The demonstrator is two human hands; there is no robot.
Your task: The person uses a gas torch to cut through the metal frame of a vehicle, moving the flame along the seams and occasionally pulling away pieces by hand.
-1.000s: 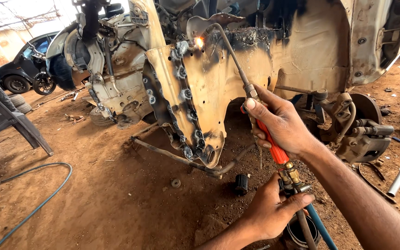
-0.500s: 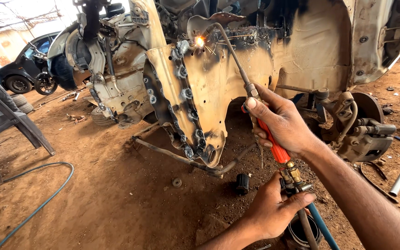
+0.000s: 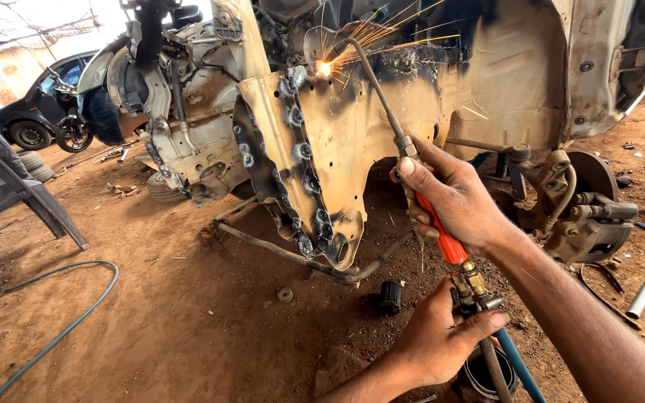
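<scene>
1. The right hand (image 3: pixel 453 201) was closed around the orange handle (image 3: pixel 442 235) of a gas cutting torch (image 3: pixel 404 153), thumb laid along the metal collar at the handle's upper end.
2. The left hand (image 3: pixel 438 343) was wrapped about the brass valve fittings (image 3: pixel 470 282) at the torch's rear end, just below the right-hand grip, where a blue hose (image 3: pixel 518 366) and a dark hose left the tool.
3. From the right-hand grip the torch's long axis ran up and to the left: a thin, grey, slightly curved metal tube ending in a bent tip.
4. The flame point (image 3: pixel 324 69) lay at that far end, well above and left of both hands, touching the upper edge of the car body panel (image 3: pixel 352 142); orange sparks (image 3: pixel 390 33) fanned up and rightwards from it. The right hand was the nearer of the two to the cut.
5. The panel was bare, tan, rust-stained sheet steel, blackened with soot behind the flame; a row of round, ragged burn marks (image 3: pixel 304 179) followed its flanged edge below and left of the grip.
6. Right of the grip stood an exposed brake disc and hub (image 3: pixel 587 205); the ground was dry reddish dirt (image 3: pixel 151 328).
</scene>
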